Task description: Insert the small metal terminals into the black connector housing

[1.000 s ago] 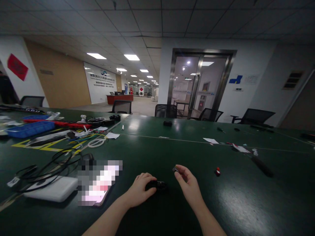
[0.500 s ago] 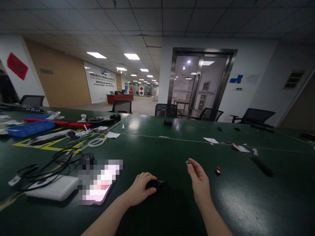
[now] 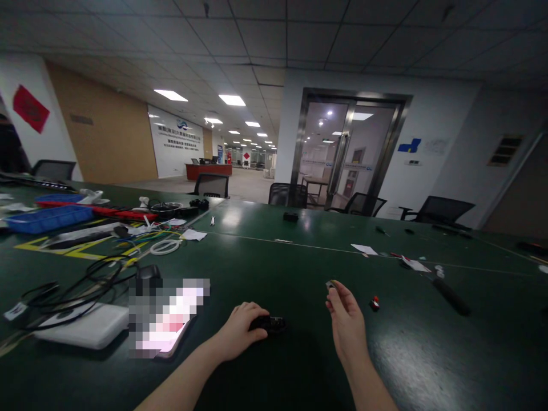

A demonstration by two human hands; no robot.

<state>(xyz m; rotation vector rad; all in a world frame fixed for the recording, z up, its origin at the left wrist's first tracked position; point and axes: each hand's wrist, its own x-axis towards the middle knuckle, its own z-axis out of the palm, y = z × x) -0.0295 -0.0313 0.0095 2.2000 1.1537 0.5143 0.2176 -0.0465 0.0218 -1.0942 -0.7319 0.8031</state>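
Observation:
My left hand (image 3: pixel 242 334) is closed round one end of a small black oblong device (image 3: pixel 276 325) on the dark green table. Its exposed end seems to show small parts inside, too dark to make out. Off to the right and above the tabletop, my right hand (image 3: pixel 347 317) pinches a small greyish flat piece (image 3: pixel 330 284) between thumb and fingertips; its kind is unclear. A little red and dark item (image 3: pixel 375 303) lies just right of that hand. Between the two hands there is a gap, and the pinched piece is apart from the device.
Left of my left arm lie a partly pixelated phone (image 3: pixel 173 337), a white box (image 3: pixel 92 328) and black cables (image 3: pixel 98 285). A blue tray (image 3: pixel 51 220) sits farther back. A black-handled tool (image 3: pixel 451 297), papers (image 3: pixel 363 249) and a black block (image 3: pixel 290 217) are also on the table.
The view has shifted slightly. My right hand has turned a little, its fingers still pinching the small piece. My left hand keeps its hold on the black device.

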